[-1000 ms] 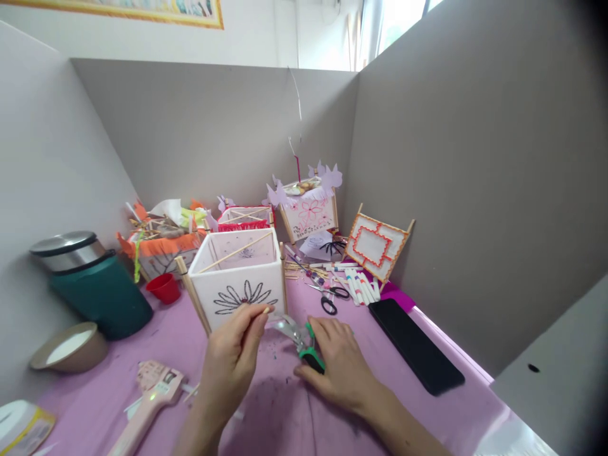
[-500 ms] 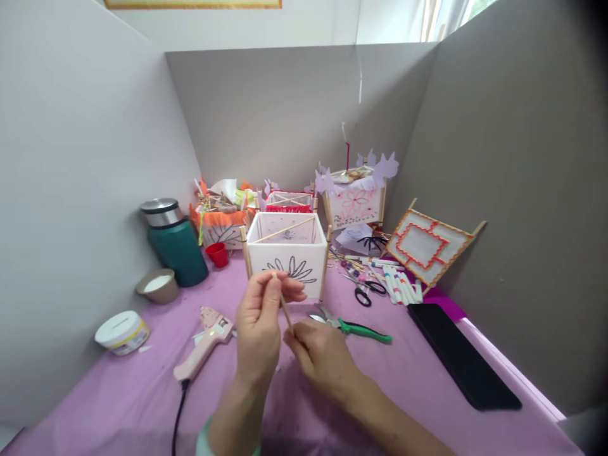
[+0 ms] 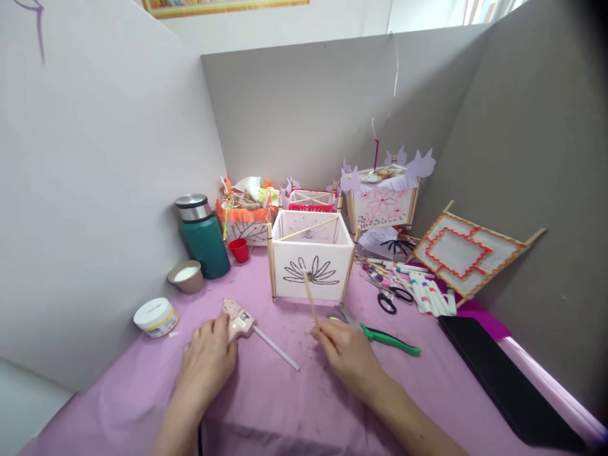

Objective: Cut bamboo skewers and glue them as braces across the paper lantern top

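My left hand (image 3: pixel 206 361) is closed over the handle of a pink hot glue gun (image 3: pixel 239 322), which lies on the purple cloth. A white glue stick (image 3: pixel 278 349) juts from the gun's back end to the right. Pinched in my right hand (image 3: pixel 349 354) is a thin wooden stick (image 3: pixel 310 297), tilted up in front of a white lantern box (image 3: pixel 313 288). Black petals are drawn on the box's front, wooden posts stand at its corners, and a stick crosses its open top. Just beyond my right hand lie green-handled cutters (image 3: pixel 389 340).
At left stand a green flask (image 3: pixel 205 247), a beige bowl (image 3: pixel 186 278), a white tub (image 3: pixel 156 318) and a red cup (image 3: pixel 239 251). Scissors (image 3: pixel 387 303), markers (image 3: pixel 432 294), a black slab (image 3: pixel 503 380) and a decorated panel (image 3: pixel 458 253) lie right. Decorated boxes (image 3: pixel 384 206) stand behind.
My left hand has let go of the stick, moved left and down, and closed on the glue gun. My right hand still holds the stick. The view has shifted.
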Action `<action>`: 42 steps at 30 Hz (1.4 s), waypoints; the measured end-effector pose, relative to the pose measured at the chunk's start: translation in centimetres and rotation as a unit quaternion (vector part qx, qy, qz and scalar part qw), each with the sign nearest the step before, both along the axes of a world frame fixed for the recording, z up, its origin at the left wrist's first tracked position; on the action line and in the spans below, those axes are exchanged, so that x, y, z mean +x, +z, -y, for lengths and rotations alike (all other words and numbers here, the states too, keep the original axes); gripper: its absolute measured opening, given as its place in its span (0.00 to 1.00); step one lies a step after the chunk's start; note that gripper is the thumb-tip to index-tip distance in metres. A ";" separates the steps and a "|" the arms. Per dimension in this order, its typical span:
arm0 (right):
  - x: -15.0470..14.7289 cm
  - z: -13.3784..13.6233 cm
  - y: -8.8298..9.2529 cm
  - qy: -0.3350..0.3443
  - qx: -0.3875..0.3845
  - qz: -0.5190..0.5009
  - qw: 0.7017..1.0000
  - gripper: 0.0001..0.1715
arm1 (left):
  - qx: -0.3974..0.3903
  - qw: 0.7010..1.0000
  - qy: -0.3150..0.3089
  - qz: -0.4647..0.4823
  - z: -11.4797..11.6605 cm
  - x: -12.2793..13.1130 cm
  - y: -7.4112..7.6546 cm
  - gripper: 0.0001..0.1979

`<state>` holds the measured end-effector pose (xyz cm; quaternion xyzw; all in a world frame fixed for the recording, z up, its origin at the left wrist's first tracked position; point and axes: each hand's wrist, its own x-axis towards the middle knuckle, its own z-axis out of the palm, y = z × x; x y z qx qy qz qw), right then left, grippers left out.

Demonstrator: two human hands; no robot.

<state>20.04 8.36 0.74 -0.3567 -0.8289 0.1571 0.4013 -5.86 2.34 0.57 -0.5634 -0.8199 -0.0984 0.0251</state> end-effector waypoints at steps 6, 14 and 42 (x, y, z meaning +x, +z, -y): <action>0.2 -1.2 1.1 0.044 -0.019 0.015 0.999 0.13 | 0.069 0.985 -0.030 0.156 0.3 -1.0 -0.1 0.29; 1.7 -2.3 -0.5 0.010 0.038 0.058 0.998 0.15 | 0.285 0.721 -0.017 0.632 3.3 0.8 4.7 0.26; 2.3 -1.2 -0.2 0.133 0.020 -0.028 0.990 0.19 | 0.272 0.607 -0.069 0.744 1.7 7.5 6.5 0.14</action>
